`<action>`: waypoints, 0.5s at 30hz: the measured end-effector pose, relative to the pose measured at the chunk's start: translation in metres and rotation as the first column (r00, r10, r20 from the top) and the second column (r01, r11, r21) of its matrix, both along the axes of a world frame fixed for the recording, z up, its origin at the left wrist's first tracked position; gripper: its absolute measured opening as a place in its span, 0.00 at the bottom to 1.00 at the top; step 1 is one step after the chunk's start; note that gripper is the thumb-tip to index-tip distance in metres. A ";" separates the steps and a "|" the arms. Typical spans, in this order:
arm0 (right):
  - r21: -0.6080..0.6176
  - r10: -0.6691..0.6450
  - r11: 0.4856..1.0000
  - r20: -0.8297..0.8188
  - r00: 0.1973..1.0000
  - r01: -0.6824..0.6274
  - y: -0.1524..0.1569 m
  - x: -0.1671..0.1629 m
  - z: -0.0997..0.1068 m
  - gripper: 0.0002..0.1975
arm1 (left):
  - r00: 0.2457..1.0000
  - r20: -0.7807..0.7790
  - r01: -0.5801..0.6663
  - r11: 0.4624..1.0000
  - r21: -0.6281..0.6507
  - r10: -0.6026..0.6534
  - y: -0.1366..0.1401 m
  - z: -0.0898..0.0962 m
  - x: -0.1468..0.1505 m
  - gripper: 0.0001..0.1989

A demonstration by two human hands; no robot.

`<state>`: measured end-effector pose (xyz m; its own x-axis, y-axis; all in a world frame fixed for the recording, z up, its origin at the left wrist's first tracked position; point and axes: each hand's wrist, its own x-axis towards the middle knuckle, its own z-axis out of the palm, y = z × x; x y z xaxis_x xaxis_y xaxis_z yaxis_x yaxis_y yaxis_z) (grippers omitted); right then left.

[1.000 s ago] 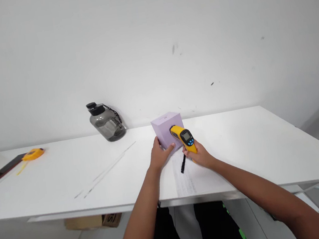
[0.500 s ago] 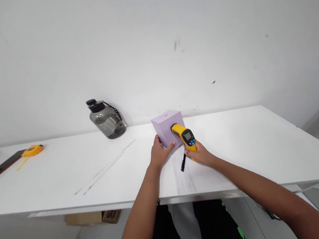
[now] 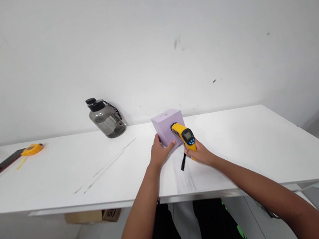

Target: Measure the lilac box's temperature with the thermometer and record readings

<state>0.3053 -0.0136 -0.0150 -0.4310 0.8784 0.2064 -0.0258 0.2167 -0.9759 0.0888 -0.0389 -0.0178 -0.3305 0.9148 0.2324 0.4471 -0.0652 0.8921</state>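
Note:
A yellow and black infrared thermometer point(image 3: 183, 132) is gripped by its handle in my right hand point(image 3: 199, 154). Its small screen and blue buttons face me, and its nose is at or close to the front of a lilac box point(image 3: 165, 128). My left hand point(image 3: 160, 150) holds that box at its lower left, thumb across the front face. The box looks slightly tilted. Below my right hand a black pen point(image 3: 183, 162) slants downward; its upper end is hidden by the hand. A sheet of paper with grey writing point(image 3: 185, 179) lies under it.
A grey see-through water bottle point(image 3: 108, 120) with a black lid stands near the wall. Far left on the white table point(image 3: 234, 152) lie a yellow tape measure point(image 3: 32, 149) and a dark flat blade-like tool point(image 3: 5, 162). A cardboard box point(image 3: 84, 217) is below the table.

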 end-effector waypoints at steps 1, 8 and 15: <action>-0.003 0.009 1.000 0.009 1.000 -0.008 0.000 0.000 0.000 0.16 | 1.000 0.001 0.000 1.000 0.002 0.000 0.000 -0.001 0.000 0.32; 0.053 -0.047 0.998 0.070 0.996 0.043 -0.004 -0.001 0.002 0.17 | 1.000 0.002 -0.010 1.000 0.002 0.010 0.004 -0.005 -0.002 0.34; 0.094 -0.316 0.946 0.054 0.947 0.310 -0.009 -0.001 0.010 0.29 | 0.999 0.031 -0.042 0.998 -0.044 0.044 0.005 -0.003 -0.003 0.37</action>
